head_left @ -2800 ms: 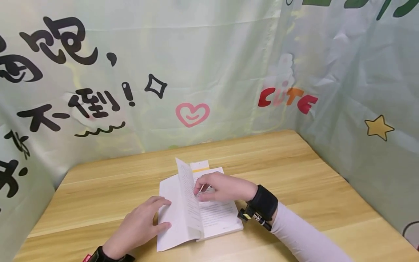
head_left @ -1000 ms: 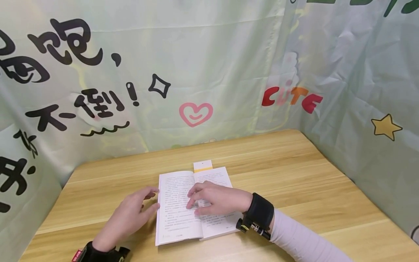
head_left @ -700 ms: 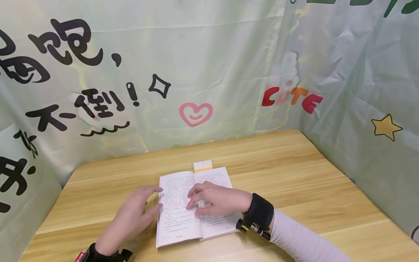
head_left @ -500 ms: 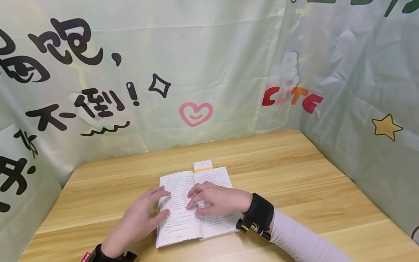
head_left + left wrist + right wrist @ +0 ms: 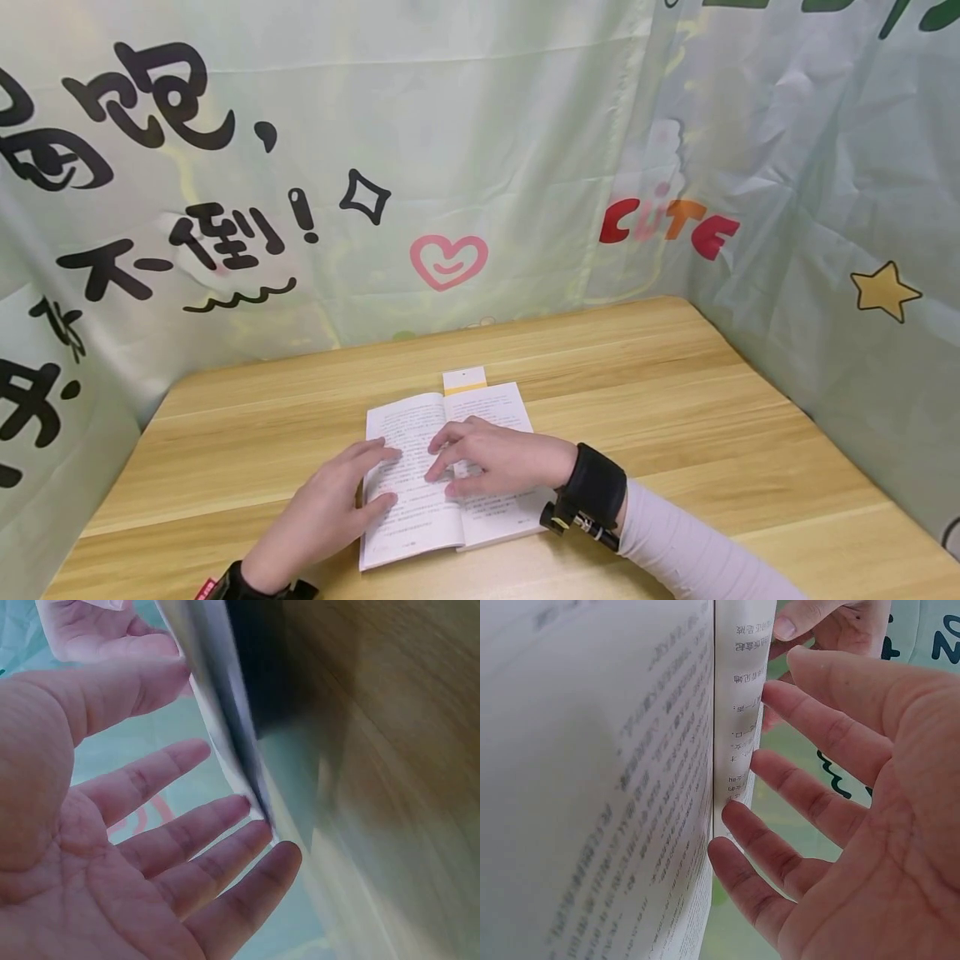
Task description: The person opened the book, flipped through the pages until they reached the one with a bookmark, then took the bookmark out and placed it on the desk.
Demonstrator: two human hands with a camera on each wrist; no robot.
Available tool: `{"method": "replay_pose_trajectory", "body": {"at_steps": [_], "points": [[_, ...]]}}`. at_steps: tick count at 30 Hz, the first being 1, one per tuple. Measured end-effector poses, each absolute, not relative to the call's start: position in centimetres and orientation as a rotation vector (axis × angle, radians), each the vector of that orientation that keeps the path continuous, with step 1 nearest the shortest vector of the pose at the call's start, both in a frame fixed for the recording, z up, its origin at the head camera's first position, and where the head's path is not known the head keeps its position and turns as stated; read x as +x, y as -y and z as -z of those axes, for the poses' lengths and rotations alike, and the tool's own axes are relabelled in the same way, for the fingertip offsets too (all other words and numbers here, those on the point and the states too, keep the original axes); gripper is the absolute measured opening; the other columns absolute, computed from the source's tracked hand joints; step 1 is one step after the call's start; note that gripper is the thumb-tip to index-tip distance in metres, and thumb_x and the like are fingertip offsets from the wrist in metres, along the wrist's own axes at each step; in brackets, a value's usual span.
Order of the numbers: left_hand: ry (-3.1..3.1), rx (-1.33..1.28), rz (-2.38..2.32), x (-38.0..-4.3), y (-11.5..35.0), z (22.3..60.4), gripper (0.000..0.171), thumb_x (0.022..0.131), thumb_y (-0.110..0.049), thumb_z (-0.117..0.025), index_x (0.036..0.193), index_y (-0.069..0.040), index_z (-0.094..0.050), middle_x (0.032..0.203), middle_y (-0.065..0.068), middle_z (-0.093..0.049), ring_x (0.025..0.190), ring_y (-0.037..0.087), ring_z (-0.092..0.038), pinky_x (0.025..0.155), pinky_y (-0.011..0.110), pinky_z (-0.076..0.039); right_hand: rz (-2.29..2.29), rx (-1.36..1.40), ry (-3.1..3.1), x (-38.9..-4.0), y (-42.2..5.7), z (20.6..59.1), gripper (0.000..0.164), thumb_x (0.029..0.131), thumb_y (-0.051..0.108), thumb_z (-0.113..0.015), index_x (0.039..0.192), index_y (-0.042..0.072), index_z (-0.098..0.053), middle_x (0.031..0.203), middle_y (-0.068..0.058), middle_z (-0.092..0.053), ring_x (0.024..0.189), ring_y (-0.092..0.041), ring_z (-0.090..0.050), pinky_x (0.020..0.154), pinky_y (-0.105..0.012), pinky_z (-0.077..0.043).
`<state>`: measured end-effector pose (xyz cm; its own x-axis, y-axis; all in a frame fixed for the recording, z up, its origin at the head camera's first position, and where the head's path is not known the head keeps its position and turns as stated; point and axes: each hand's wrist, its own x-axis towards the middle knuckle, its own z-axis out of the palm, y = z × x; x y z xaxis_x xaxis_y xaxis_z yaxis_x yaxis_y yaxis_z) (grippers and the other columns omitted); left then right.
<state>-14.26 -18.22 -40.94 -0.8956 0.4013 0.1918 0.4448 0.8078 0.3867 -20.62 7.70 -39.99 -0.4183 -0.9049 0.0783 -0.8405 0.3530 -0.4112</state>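
An open book lies on the wooden table, both pages covered in printed text. My left hand rests on the left page near its outer edge, thumb and fingers spread. In the left wrist view the fingers are stretched out along the book's edge. Across the middle fold lies my right hand, its fingertips on the left page close to the spine. The right wrist view shows those fingers spread and loosely bent over the page. A white card with a yellow stripe sticks out past the book's top edge.
The wooden table extends around the book on every side. A pale printed cloth hangs behind it and along both sides. Black bands with small cameras sit on both wrists, such as the right wristband.
A page that stood half raised has come down flat on the left. My left hand drew back to the book's edge, then slid right onto the page. My right hand has stayed by the spine.
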Motion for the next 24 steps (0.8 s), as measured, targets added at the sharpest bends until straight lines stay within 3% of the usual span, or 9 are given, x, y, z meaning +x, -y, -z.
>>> {"method": "replay_pose_trajectory", "body": {"at_steps": [24], "points": [[2.883,-0.819,0.576,-13.83,18.61,41.75,0.049,0.08,-0.029,-0.076,0.125,-0.014,-0.062,0.126,0.005,-0.057,0.112,0.023,-0.056,0.087,0.043,-0.048,0.627,-1.543,-2.47,-20.88,-8.14,39.36,0.03,0.096,0.033,-0.06,0.121,0.019,-0.067,0.127,0.001,-0.053,0.117,-0.009,-0.047,0.098,-0.025,-0.037]]}}
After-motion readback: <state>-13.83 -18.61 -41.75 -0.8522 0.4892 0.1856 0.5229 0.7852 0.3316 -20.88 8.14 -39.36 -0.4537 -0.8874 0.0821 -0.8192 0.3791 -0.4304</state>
